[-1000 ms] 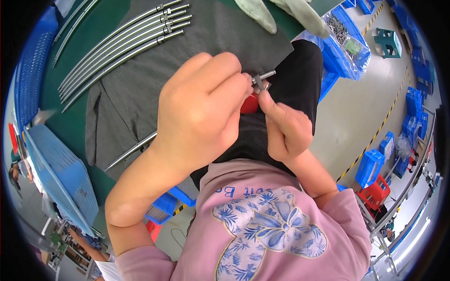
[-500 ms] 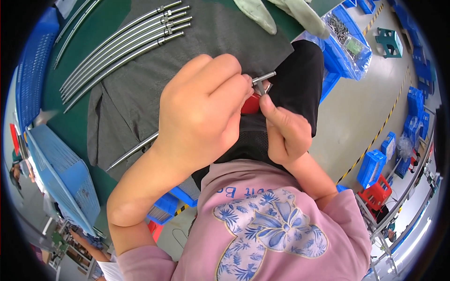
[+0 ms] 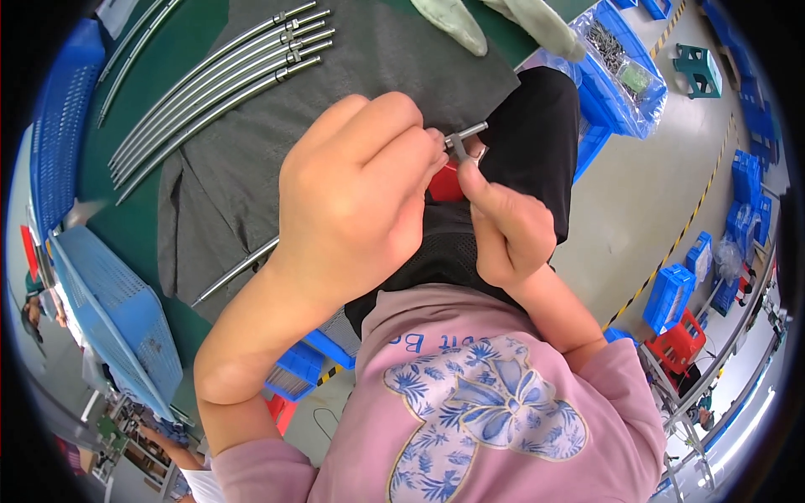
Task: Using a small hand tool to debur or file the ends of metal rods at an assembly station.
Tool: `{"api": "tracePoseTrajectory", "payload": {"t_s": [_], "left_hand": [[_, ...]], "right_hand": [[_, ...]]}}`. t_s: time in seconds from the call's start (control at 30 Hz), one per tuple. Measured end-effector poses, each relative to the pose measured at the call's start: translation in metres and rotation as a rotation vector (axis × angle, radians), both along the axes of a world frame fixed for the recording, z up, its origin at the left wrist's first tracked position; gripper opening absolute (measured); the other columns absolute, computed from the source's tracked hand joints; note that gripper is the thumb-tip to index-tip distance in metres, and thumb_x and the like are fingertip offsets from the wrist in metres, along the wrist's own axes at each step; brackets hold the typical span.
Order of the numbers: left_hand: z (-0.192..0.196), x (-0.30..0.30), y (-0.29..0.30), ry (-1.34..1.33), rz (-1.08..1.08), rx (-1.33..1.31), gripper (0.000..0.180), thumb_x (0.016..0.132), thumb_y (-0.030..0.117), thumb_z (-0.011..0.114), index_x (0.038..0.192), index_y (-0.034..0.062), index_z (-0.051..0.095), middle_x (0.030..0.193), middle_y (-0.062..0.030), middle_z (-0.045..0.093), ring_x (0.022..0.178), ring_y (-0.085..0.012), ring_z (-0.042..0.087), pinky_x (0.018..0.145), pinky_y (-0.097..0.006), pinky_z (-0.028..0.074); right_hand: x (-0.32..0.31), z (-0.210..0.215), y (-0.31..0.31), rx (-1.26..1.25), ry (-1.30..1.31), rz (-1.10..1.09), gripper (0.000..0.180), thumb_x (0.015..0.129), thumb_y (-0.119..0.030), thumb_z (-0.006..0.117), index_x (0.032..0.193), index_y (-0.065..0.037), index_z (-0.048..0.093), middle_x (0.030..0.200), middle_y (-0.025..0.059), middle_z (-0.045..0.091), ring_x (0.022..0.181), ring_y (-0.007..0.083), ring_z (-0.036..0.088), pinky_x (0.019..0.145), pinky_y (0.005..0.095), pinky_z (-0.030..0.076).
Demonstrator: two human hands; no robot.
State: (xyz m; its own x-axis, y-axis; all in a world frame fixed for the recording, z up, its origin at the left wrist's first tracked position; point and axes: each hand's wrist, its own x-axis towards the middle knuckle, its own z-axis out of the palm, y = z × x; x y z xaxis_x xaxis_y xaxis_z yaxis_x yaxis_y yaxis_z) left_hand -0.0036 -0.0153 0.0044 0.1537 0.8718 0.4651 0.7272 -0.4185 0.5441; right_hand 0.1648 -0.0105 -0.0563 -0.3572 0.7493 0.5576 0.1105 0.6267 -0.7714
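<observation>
My left hand (image 3: 352,197) is closed around a slim metal rod (image 3: 236,270). The rod slants from the cloth at lower left up through the fist, and its thin end sticks out past the fingers. By that end, my right hand (image 3: 513,230) pinches a small flat metal piece (image 3: 459,149) between thumb and fingers, laid against the rod. Its exact kind is hard to make out. Beneath the hands lies a dark grey cloth (image 3: 226,197). Several similar metal rods (image 3: 214,96) rest side by side on it at the upper left.
Pale gloves (image 3: 457,23) lie at the table's far edge. A blue bin of small metal parts (image 3: 616,63) stands at the upper right. Blue perforated baskets (image 3: 117,314) stand on the left. Something red (image 3: 447,184) shows behind my hands, above my lap. A green stool (image 3: 698,71) is on the floor.
The whole view has shifted slightly. The flat piece in my right hand has tilted a little against the rod's end; both grips stay the same.
</observation>
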Motion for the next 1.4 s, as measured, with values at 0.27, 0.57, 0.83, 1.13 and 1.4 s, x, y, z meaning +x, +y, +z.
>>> {"api": "tracePoseTrajectory", "payload": {"t_s": [0.27,0.57,0.83,1.13,1.4], "left_hand": [[0.004,-0.003,0.001,0.012,0.001,0.006,0.017,0.064,-0.006,0.071,0.072,0.0008,0.058,0.068,-0.0075,0.053,0.057,-0.0211,0.05,0.051,-0.03,0.04],[0.007,-0.008,0.0,0.089,-0.013,0.006,0.015,0.066,-0.001,0.072,0.077,0.0011,0.062,0.069,-0.007,0.054,0.058,-0.0203,0.052,0.051,-0.029,0.04],[0.007,-0.008,0.0,0.11,-0.02,0.008,0.014,0.067,0.0,0.072,0.078,0.0014,0.063,0.07,-0.0066,0.055,0.058,-0.0201,0.052,0.051,-0.029,0.041],[0.006,-0.006,0.0,0.098,0.003,0.056,0.018,0.064,-0.004,0.072,0.078,0.0012,0.062,0.071,-0.0076,0.055,0.058,-0.0202,0.054,0.05,-0.028,0.042],[0.007,-0.007,0.002,0.094,0.0,0.052,0.017,0.065,-0.005,0.071,0.078,0.0018,0.062,0.071,-0.0079,0.055,0.06,-0.02,0.054,0.051,-0.028,0.041]], "right_hand": [[0.015,-0.009,-0.009,-0.034,0.004,0.072,0.05,0.067,0.011,0.054,0.115,0.002,0.06,0.049,0.0024,0.032,0.036,0.0144,0.032,0.036,0.0262,0.029],[0.01,0.002,-0.002,-0.027,0.022,0.052,0.052,0.064,0.013,0.055,0.115,0.003,0.059,0.05,0.0033,0.036,0.037,0.0142,0.035,0.037,0.0253,0.031],[0.01,0.012,-0.008,-0.133,-0.005,0.034,0.037,0.079,0.012,0.045,0.114,0.01,0.056,0.058,0.0054,0.054,0.043,0.0092,0.047,0.044,0.021,0.038],[0.01,0.012,-0.013,-0.229,0.02,0.023,0.044,0.07,0.016,0.051,0.112,0.007,0.058,0.087,0.0194,0.066,0.055,0.0213,0.06,0.052,0.0248,0.048],[0.009,0.013,-0.015,-0.246,0.013,0.0,0.044,0.07,0.016,0.051,0.113,0.006,0.059,0.076,0.0164,0.064,0.052,0.0198,0.057,0.05,0.0237,0.045]]}}
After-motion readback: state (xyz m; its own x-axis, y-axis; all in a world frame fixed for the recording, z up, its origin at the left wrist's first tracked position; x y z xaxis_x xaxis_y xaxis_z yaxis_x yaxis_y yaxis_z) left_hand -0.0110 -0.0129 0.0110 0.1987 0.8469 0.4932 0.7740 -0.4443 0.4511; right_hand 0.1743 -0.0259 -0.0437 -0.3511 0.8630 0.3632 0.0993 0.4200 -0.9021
